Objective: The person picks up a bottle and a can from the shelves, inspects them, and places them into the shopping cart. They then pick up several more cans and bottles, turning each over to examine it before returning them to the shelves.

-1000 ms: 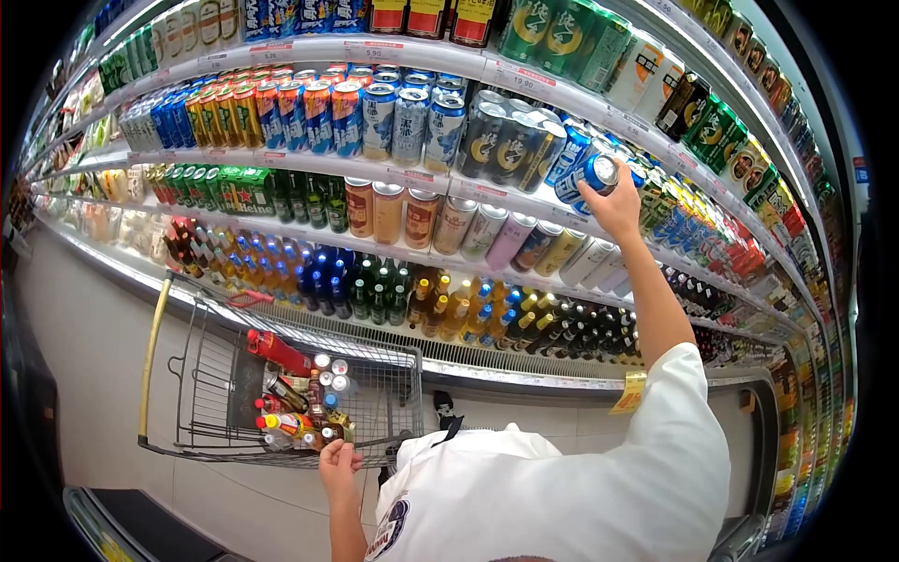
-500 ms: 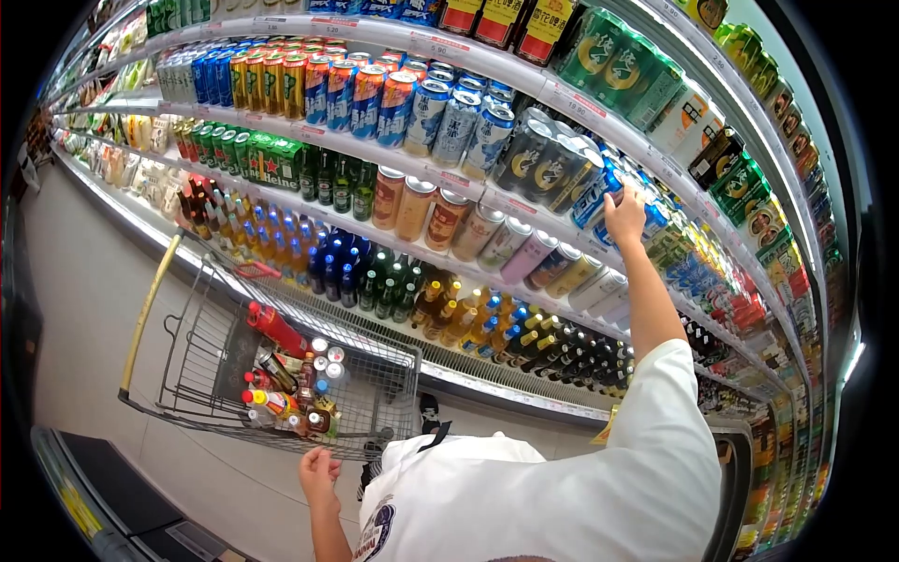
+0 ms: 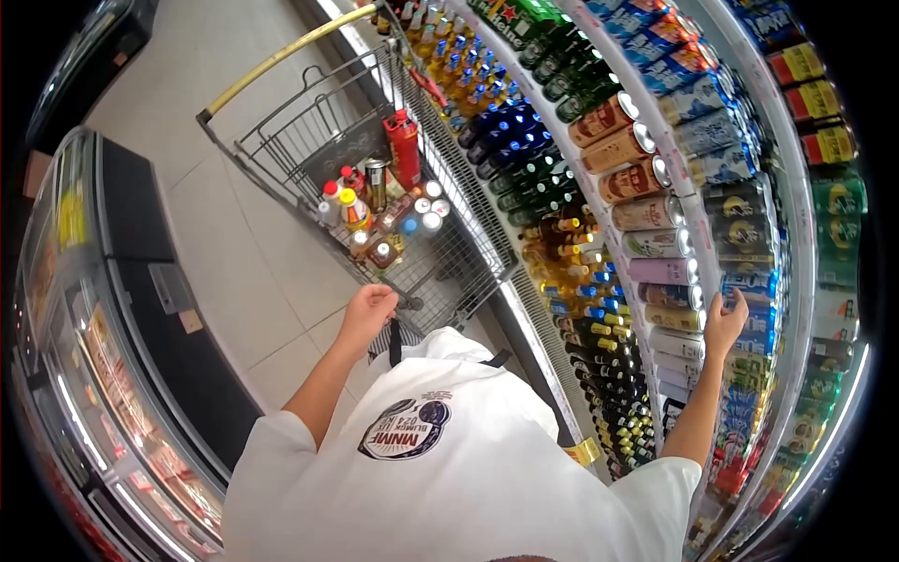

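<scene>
My right hand (image 3: 726, 323) is at the shelf front, its thumb and fingers apart, beside a row of blue cans (image 3: 752, 281). No can shows clearly between its fingers. Dark cans with gold print (image 3: 738, 220) stand beside the blue ones. My left hand (image 3: 372, 307) hangs in front of my white shirt, fingers curled together with nothing visible in them. Close to it stands a wire shopping cart (image 3: 281, 126) with a yellow handle. Inside lie a red bottle (image 3: 403, 148), a yellow-capped bottle (image 3: 355, 210), a dark can (image 3: 375, 184) and several white-topped cans (image 3: 432, 221).
Shelves of green bottles (image 3: 538, 192), tan cans (image 3: 618, 148) and amber bottles (image 3: 552, 244) run along the right. A dark-sided freezer case (image 3: 169, 356) stands on the left. Between them is the tiled floor (image 3: 225, 234).
My view has turned down and left, so the cart and freezer show more fully. My right hand remains near the blue cans, its fingers now more visibly apart. My left hand stays curled.
</scene>
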A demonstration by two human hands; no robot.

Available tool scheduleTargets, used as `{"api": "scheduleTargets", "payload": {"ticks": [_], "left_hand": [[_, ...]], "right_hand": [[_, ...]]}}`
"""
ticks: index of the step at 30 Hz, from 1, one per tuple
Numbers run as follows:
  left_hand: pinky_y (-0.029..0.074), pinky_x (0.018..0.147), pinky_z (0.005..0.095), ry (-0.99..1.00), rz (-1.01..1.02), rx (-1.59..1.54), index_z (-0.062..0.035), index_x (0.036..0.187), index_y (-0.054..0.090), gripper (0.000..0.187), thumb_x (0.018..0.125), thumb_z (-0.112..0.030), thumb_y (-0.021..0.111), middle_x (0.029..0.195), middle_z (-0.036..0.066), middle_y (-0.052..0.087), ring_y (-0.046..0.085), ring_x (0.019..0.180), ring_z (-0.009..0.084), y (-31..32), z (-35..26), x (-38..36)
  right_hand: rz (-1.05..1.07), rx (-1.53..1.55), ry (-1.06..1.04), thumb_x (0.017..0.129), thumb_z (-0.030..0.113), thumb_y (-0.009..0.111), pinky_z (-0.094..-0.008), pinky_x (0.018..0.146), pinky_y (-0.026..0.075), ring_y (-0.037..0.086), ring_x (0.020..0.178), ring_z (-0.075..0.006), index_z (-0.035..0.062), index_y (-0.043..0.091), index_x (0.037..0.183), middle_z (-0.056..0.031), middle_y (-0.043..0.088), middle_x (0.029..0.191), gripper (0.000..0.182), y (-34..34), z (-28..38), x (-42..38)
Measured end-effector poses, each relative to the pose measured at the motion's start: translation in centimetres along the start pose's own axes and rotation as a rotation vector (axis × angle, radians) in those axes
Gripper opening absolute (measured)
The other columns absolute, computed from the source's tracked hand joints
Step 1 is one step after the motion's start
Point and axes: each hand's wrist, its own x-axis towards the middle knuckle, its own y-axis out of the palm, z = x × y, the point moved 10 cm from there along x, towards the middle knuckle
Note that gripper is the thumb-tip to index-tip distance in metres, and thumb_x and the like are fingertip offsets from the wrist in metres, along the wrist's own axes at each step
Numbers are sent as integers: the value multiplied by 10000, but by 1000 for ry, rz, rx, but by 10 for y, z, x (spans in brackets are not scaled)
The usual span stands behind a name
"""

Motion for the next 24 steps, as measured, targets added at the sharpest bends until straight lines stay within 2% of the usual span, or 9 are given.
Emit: {"api": "scheduleTargets", "payload": {"ticks": [1,3,7,11,15,17,19,21,24], "left_hand": [[478,692,241,-8,5,10,-49,1100,582,248,934,-221,646,903,12,622,595,797,97,0,0,1],[475,687,233,0,11,1,-47,1095,582,243,935,-218,645,893,10,615,589,790,92,-1,3,6],[472,677,223,17,16,-40,-42,1085,583,234,936,-212,644,877,8,608,580,776,85,-7,15,14],[474,669,226,0,-46,-29,-26,1091,579,241,940,-205,636,873,10,614,580,769,84,-22,20,13],[480,676,232,-35,-129,-55,-24,1100,578,265,931,-219,640,915,26,619,584,782,93,-48,37,17],[481,698,250,-42,-178,-32,-36,1106,578,287,919,-242,650,938,24,619,583,806,99,-62,29,18],[481,711,257,-8,-219,-51,-42,1107,579,290,916,-249,651,938,19,619,581,813,100,-75,24,27],[476,717,258,14,-241,-69,-45,1104,581,281,917,-244,647,935,19,620,579,807,99,-81,13,37],[485,710,265,78,-262,-19,-27,1105,585,300,905,-239,656,942,35,630,590,811,113,-84,-3,66]], "right_hand": [[132,33,59,876,236,690,-397,876,475,584,1039,-335,-2,580,1238,-178,577,1243,447,19,3,-13],[409,88,-78,874,242,697,-371,795,514,635,931,-304,-8,595,1207,-177,599,1193,428,75,3,-47],[1033,163,54,871,282,712,-387,819,531,673,978,-284,-12,585,1242,-182,639,1161,490,154,36,-144],[1117,148,-79,894,310,684,-403,825,537,686,980,-286,-13,578,1267,-209,648,1161,504,194,62,-225],[1305,370,144,899,318,695,-368,805,531,672,945,-257,-29,579,1254,-160,690,1045,509,226,48,-333],[1403,434,498,895,305,707,-345,801,525,663,925,-246,-58,586,1221,-127,698,999,503,214,47,-384],[1388,489,271,899,278,701,-321,741,532,671,862,-217,-63,600,1190,-116,687,1000,460,207,51,-405],[1381,533,361,908,270,690,-304,699,531,668,834,-193,-47,608,1177,-107,677,996,423,210,5,-435],[1270,512,628,927,267,666,-294,654,528,664,805,-171,-28,610,1171,-99,665,997,387,171,2,-421]]}}
